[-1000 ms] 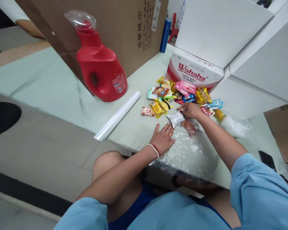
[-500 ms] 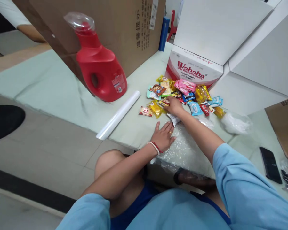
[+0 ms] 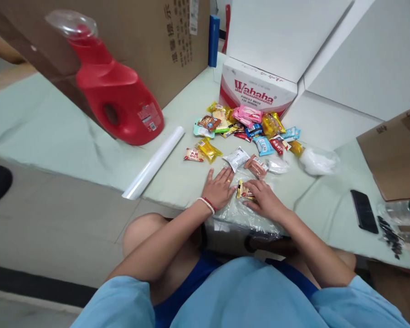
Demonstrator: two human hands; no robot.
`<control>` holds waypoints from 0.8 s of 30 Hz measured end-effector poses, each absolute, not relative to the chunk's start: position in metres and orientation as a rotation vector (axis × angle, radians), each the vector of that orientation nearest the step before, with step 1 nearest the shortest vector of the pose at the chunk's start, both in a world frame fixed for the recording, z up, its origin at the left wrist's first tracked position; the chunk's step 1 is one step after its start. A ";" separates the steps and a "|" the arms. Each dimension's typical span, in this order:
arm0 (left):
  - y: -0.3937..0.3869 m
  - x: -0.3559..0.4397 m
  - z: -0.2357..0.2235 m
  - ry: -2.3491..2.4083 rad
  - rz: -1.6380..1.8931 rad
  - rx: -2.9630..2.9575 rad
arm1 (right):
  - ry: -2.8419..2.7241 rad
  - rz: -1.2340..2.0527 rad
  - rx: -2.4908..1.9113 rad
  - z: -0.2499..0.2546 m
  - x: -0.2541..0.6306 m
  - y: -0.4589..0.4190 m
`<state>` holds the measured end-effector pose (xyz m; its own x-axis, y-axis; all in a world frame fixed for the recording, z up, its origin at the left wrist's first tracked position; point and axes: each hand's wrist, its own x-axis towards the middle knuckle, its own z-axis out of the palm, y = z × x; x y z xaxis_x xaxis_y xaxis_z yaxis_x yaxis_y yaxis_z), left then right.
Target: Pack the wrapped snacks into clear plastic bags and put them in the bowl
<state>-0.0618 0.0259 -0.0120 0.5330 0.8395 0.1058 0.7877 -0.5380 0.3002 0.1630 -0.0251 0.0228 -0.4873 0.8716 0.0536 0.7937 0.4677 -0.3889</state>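
Observation:
My left hand [image 3: 219, 187] lies flat with its fingers spread, pressing the edge of a clear plastic bag [image 3: 239, 214] at the table's front. Just to its right, my right hand [image 3: 267, 199] holds a small yellow-and-cream snack packet [image 3: 245, 190] between fingers and thumb, over the bag. Part of that packet is hidden under the fingers. Beyond my fingertips are a white snack packet [image 3: 238, 158] and a brown snack packet [image 3: 257, 166]. Farther back is a pile of colourful wrapped snacks [image 3: 248, 116], with a yellow packet [image 3: 209, 149] and a red-and-cream packet [image 3: 194, 155] to its left.
A white plastic roll [image 3: 153, 164] and a red jug [image 3: 123, 100] stand or lie left, before a large cardboard box [image 3: 140, 41]. Behind the snacks is a Wahaha carton [image 3: 256, 89]. Crumpled white plastic [image 3: 317, 160] and a phone [image 3: 364, 212] are on the right.
My right hand has drawn back from the snack pile toward me, bringing a snack packet over the clear bag. My left hand stays on the bag. The view has shifted to the right.

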 end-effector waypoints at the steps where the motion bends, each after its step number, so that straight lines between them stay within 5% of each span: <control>1: 0.026 -0.062 -0.012 1.385 0.348 2.563 | -2.459 0.448 -1.454 0.017 0.161 -0.028; 15: 0.030 -0.087 0.011 1.144 0.644 2.610 | -2.447 0.297 -1.230 0.040 0.187 -0.104; 20: 0.030 -0.115 0.022 0.527 0.227 2.580 | -2.638 0.213 -1.159 0.003 0.203 -0.147; 24: 0.029 -0.128 0.022 0.467 0.010 2.534 | -2.329 0.418 -1.248 -0.001 0.203 -0.137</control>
